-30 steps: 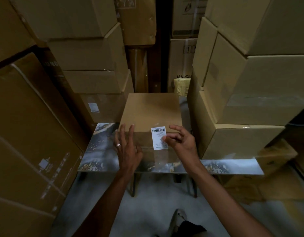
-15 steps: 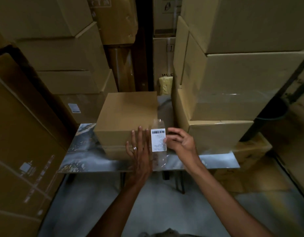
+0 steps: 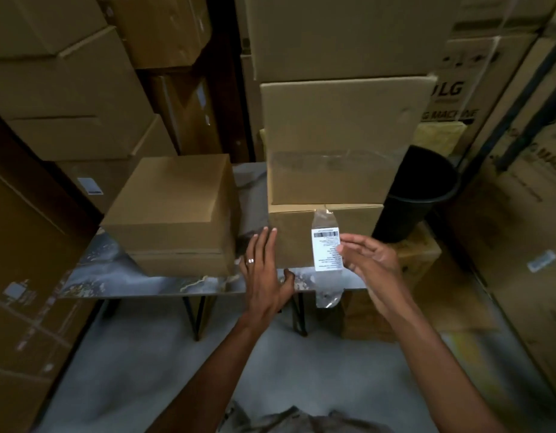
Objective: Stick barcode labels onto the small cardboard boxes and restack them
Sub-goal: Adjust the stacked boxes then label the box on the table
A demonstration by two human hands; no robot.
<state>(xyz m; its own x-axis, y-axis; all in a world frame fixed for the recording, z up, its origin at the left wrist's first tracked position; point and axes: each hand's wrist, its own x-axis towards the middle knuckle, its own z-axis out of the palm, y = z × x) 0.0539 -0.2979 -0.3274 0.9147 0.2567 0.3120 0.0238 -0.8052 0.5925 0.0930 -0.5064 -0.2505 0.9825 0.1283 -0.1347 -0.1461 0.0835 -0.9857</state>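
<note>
The right hand (image 3: 368, 260) pinches the right edge of a barcode label (image 3: 327, 249) that sits on a strip of clear tape (image 3: 326, 276), fingertips on the label and the strip hanging free above and below it, probably so the sticky face touches nothing before it is placed. Just left of it, the left hand (image 3: 265, 276) is spread flat with straight fingers and holds nothing; it hovers at the table edge (image 3: 164, 285), fingertips near the left corner of the lower right box (image 3: 293, 242), likely ready to steady the box or smooth the tape down. Whether it touches the cardboard I cannot tell. Directly behind the label is the front face of that box, the bottom of a stack (image 3: 336, 151) rising beyond the right hand; it looks like the next surface to be labelled, since the label is held upright and flat to it. Further left of the left hand stands a separate small box (image 3: 173, 207) on the table, apart from the stack with a gap between. To the far right of the right hand, behind the stack, is a black bin (image 3: 423, 189). Large cartons (image 3: 51, 98) wall in the space on both sides.
</note>
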